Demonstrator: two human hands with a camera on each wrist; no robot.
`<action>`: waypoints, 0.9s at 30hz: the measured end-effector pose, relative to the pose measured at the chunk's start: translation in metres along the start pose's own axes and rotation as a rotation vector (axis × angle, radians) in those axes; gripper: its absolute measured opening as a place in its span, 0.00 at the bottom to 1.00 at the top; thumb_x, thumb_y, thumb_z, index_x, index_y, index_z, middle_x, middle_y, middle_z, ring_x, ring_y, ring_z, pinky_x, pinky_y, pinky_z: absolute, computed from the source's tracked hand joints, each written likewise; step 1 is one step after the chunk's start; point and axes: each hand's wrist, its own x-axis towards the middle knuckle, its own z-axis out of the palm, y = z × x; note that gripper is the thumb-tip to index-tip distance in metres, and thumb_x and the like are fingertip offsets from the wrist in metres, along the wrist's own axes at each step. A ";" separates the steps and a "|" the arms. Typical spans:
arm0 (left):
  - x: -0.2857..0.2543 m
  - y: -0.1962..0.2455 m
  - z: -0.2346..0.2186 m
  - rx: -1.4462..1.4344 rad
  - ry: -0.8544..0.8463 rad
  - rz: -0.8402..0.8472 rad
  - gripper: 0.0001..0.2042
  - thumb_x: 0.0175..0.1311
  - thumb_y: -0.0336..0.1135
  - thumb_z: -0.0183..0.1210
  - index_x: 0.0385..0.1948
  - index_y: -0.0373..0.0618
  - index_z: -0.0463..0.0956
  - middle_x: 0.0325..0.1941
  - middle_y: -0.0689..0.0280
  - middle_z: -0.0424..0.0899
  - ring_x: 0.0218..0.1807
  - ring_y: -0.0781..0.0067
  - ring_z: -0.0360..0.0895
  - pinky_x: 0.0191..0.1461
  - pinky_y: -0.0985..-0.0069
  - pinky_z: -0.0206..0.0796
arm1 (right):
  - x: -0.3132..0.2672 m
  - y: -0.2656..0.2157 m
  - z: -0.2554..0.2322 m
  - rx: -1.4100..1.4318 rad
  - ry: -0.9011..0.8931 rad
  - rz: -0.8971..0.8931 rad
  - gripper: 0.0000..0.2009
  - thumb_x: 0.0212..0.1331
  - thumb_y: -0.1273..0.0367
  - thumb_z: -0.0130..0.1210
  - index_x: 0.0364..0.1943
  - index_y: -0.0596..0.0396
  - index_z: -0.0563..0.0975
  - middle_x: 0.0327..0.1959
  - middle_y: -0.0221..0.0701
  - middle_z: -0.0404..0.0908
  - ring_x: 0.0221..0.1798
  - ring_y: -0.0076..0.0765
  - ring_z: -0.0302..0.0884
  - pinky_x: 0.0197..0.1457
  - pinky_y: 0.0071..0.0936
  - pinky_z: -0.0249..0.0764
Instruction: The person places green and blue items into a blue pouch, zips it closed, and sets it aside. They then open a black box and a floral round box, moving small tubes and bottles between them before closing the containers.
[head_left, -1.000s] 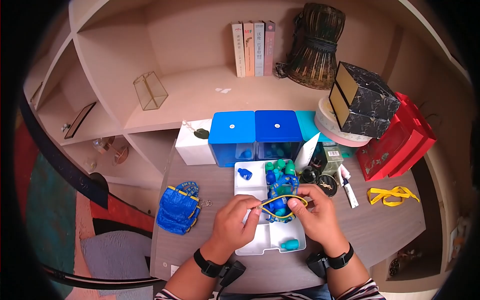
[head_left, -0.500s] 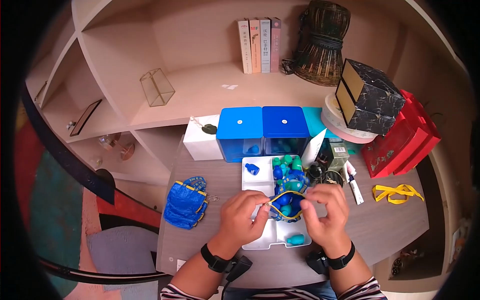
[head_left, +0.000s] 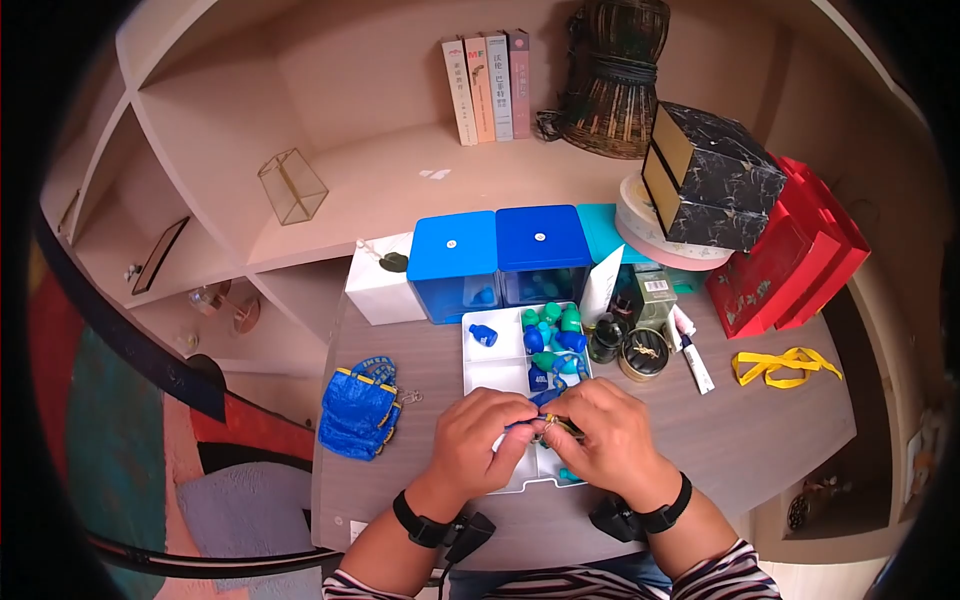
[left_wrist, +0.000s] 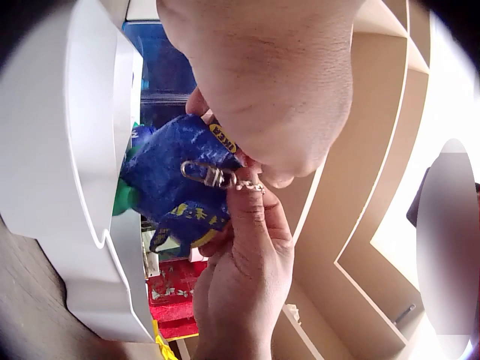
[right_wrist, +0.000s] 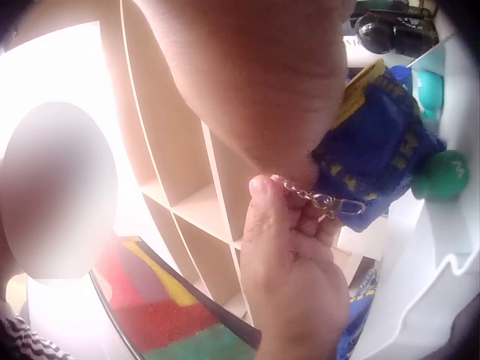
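Both hands meet over the white divided tray [head_left: 496, 372]. Between them is a small blue bag [left_wrist: 176, 161] with yellow trim, its chain and metal clasp [left_wrist: 210, 175] dangling from the edge. The left hand [head_left: 480, 443] pinches one end of the bag's top edge. The right hand [head_left: 607, 437] pinches the other end beside the chain, thumb and fingers close to the left fingertips. In the head view the hands hide most of the bag, and its contents cannot be seen. Blue and green little bottles [head_left: 552, 328] lie in the tray's upper right compartment; a blue one [head_left: 483, 335] lies upper left.
Another blue bag [head_left: 357, 413] lies left on the table [head_left: 420, 500]. Behind the tray stand blue boxes [head_left: 455, 262] and a white box [head_left: 380, 290]. To the right are a dark jar [head_left: 645, 355], a tube [head_left: 697, 368], a yellow ribbon [head_left: 785, 367] and a red bag [head_left: 775, 255].
The bag's wide-open mouth has been drawn together between the hands. The right hand, loose beside the bag half a second ago, has moved left and now pinches its edge.
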 end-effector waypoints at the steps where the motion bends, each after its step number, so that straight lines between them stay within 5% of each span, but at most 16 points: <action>1: 0.000 -0.001 0.000 -0.009 0.006 -0.008 0.09 0.54 0.26 0.67 0.37 0.41 0.80 0.40 0.60 0.87 0.38 0.57 0.83 0.42 0.67 0.75 | 0.000 0.000 0.000 0.029 0.002 0.018 0.08 0.52 0.68 0.69 0.35 0.52 0.84 0.29 0.29 0.78 0.31 0.38 0.79 0.32 0.34 0.75; 6: 0.003 0.004 0.001 0.019 -0.028 -0.009 0.12 0.49 0.22 0.63 0.38 0.41 0.81 0.41 0.60 0.86 0.38 0.58 0.84 0.43 0.67 0.76 | -0.003 0.004 0.005 0.097 0.058 0.042 0.07 0.56 0.68 0.68 0.35 0.53 0.83 0.29 0.31 0.81 0.31 0.40 0.80 0.33 0.34 0.76; 14: 0.001 -0.001 0.002 0.110 -0.006 0.004 0.12 0.52 0.35 0.72 0.34 0.44 0.81 0.40 0.65 0.86 0.37 0.62 0.83 0.39 0.68 0.75 | -0.004 -0.002 0.006 0.274 0.063 0.105 0.06 0.57 0.73 0.67 0.36 0.57 0.81 0.31 0.36 0.86 0.30 0.42 0.84 0.34 0.32 0.78; 17: 0.000 -0.001 0.001 0.151 -0.015 0.013 0.12 0.52 0.37 0.72 0.33 0.44 0.80 0.38 0.66 0.85 0.36 0.63 0.83 0.37 0.69 0.74 | -0.005 0.002 0.009 0.272 0.062 0.002 0.07 0.58 0.72 0.67 0.36 0.58 0.80 0.32 0.37 0.86 0.31 0.43 0.85 0.35 0.33 0.80; 27: 0.001 0.003 -0.004 0.278 -0.070 0.055 0.10 0.57 0.37 0.68 0.33 0.44 0.78 0.38 0.66 0.84 0.35 0.64 0.83 0.35 0.68 0.73 | -0.005 0.002 0.011 0.323 0.028 0.004 0.06 0.56 0.75 0.65 0.38 0.57 0.82 0.35 0.36 0.86 0.35 0.45 0.85 0.40 0.35 0.80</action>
